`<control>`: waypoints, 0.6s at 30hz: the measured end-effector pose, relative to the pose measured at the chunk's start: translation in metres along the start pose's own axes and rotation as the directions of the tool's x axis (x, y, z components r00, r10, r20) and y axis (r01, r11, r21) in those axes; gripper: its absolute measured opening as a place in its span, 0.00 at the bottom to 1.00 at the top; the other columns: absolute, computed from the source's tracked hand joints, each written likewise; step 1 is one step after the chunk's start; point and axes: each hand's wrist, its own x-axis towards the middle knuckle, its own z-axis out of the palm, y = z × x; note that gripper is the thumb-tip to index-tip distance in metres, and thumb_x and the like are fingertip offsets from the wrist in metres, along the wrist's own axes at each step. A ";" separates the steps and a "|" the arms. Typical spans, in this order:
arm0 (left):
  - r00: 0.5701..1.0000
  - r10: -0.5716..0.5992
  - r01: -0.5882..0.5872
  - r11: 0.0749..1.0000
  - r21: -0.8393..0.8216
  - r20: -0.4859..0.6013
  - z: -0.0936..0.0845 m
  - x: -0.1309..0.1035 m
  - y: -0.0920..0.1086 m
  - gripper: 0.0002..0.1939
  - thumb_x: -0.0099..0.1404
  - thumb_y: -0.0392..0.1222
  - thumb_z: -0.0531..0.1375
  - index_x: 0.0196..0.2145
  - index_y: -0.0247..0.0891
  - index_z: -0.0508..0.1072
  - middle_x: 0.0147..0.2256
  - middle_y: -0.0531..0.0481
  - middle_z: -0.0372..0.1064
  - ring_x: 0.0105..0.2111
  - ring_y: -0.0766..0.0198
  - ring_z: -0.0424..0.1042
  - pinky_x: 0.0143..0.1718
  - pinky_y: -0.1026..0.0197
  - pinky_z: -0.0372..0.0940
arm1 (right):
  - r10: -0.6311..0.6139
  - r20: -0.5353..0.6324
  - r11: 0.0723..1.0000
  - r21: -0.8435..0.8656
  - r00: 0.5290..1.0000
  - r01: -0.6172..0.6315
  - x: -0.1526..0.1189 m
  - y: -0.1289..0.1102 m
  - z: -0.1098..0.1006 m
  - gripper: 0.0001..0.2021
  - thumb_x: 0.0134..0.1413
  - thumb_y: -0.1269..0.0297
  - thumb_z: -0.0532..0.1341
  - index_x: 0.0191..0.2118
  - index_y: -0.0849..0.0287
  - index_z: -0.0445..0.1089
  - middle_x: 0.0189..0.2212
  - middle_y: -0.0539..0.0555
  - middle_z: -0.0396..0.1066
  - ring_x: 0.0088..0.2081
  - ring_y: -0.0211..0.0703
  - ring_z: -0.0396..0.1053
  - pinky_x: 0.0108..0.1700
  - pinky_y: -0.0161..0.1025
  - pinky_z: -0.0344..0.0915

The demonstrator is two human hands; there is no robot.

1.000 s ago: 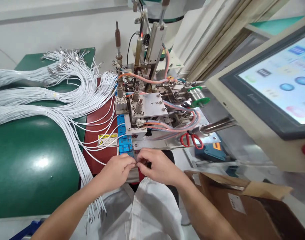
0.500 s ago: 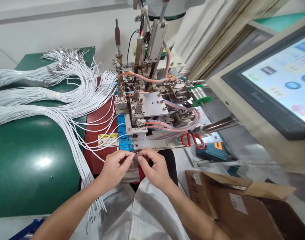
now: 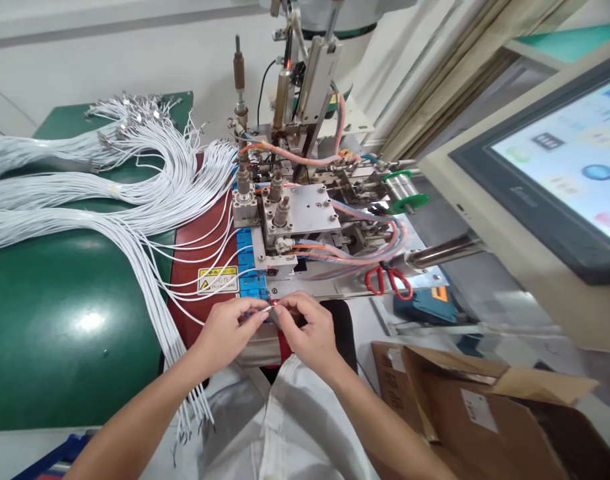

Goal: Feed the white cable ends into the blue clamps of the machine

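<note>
The bundled thin white cables (image 3: 112, 223) lie across the glossy green work mat (image 3: 59, 320), left of the grey metal machine (image 3: 305, 210). The slanted grey-framed touchscreen (image 3: 559, 160) stands to its right, above the open brown cardboard box (image 3: 485, 413).

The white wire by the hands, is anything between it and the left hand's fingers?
Nothing visible: the left hand has the wire right in its fingers. The blue blocks are close by, not in between.

Label (image 3: 218, 280), yellow and white, warning triangle, on red plate (image 3: 187, 329); wording blurred. Monitor (image 3: 505, 220) brand, carton (image 3: 509, 443) markings: illegible.
</note>
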 end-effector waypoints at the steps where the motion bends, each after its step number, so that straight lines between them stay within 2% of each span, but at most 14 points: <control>1: 1.000 -0.011 0.011 1.000 0.024 -0.013 -0.003 0.002 -0.003 0.09 0.60 0.40 0.56 0.38 0.40 0.72 0.30 0.53 0.72 0.30 0.66 0.70 0.32 0.66 0.63 | 0.035 0.001 0.999 -0.012 0.999 -0.035 0.002 0.002 0.002 0.07 0.49 0.67 0.57 0.24 0.59 0.66 0.22 0.51 0.66 0.26 0.37 0.63 0.30 0.34 0.60; 4: 0.997 0.028 -0.016 0.984 0.177 -0.065 -0.012 0.007 -0.009 0.07 0.60 0.37 0.55 0.36 0.40 0.71 0.30 0.53 0.70 0.31 0.65 0.69 0.33 0.64 0.63 | 0.172 0.045 0.985 -0.023 0.984 -0.171 0.007 0.011 0.008 0.08 0.50 0.65 0.55 0.24 0.59 0.66 0.21 0.49 0.66 0.24 0.36 0.62 0.28 0.33 0.59; 6: 0.994 0.076 -0.053 0.961 0.271 -0.076 -0.017 0.010 -0.012 0.07 0.60 0.36 0.54 0.33 0.39 0.71 0.32 0.52 0.70 0.33 0.64 0.69 0.36 0.62 0.62 | 0.222 0.081 0.975 -0.043 0.972 -0.219 0.009 0.016 0.012 0.08 0.51 0.64 0.54 0.25 0.59 0.66 0.22 0.49 0.66 0.24 0.36 0.62 0.28 0.33 0.59; 10: 0.993 0.099 -0.069 0.934 0.351 -0.069 -0.019 0.014 -0.015 0.08 0.61 0.34 0.52 0.33 0.38 0.71 0.33 0.50 0.69 0.35 0.62 0.68 0.38 0.60 0.62 | 0.263 0.115 0.962 -0.104 0.958 -0.251 0.012 0.021 0.014 0.08 0.50 0.62 0.54 0.26 0.58 0.66 0.23 0.50 0.67 0.25 0.38 0.62 0.29 0.33 0.59; 14: 0.994 0.085 -0.051 0.911 0.410 -0.065 -0.017 0.014 -0.011 0.09 0.61 0.33 0.51 0.33 0.38 0.71 0.33 0.49 0.70 0.35 0.61 0.68 0.39 0.58 0.62 | 0.326 0.197 0.945 -0.103 0.924 -0.311 0.017 0.020 0.012 0.08 0.49 0.62 0.53 0.25 0.58 0.64 0.20 0.49 0.66 0.23 0.38 0.61 0.27 0.33 0.57; 18: 0.997 0.072 -0.046 0.880 0.473 -0.037 -0.016 0.015 -0.008 0.10 0.61 0.31 0.51 0.33 0.37 0.71 0.33 0.48 0.70 0.35 0.59 0.68 0.38 0.57 0.62 | 0.308 0.252 0.951 -0.086 0.917 -0.296 0.021 0.022 0.009 0.08 0.49 0.63 0.52 0.24 0.58 0.62 0.18 0.47 0.63 0.22 0.37 0.60 0.26 0.33 0.56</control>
